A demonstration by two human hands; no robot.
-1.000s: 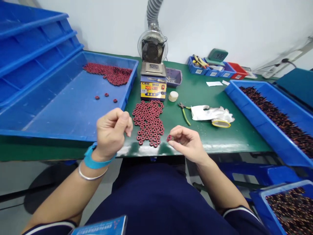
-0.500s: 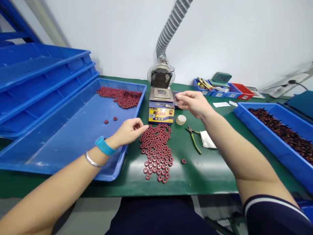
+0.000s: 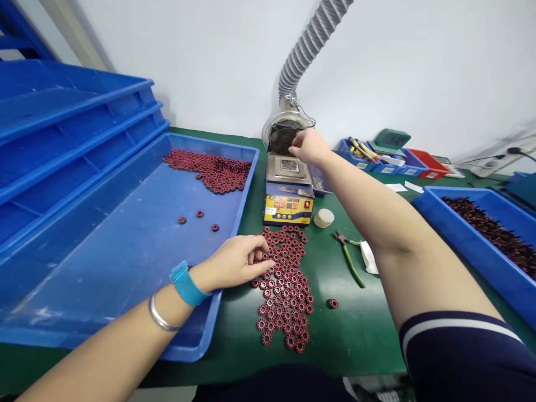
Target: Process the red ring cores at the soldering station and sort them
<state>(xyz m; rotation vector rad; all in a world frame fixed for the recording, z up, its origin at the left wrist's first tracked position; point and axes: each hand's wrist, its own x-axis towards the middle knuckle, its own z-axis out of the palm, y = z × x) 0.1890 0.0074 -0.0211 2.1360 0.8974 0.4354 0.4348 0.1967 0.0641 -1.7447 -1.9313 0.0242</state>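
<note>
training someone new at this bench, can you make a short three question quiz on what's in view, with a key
1. How many red rings lie apart from the heap in the large blue tray?
2. True or false: the green-handled pliers lie inside that tray.
3. Which of the person's hands is closer to the cluster of rings on the green table: a) left, b) right, c) both equally?

Key: 1. Three. 2. False; they lie on the table. 3. a, the left hand.

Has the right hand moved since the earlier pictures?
Yes, forward and up: against the yellow-fronted machine, the right hand has gone from well in front of it to near the dark round grille.
</note>
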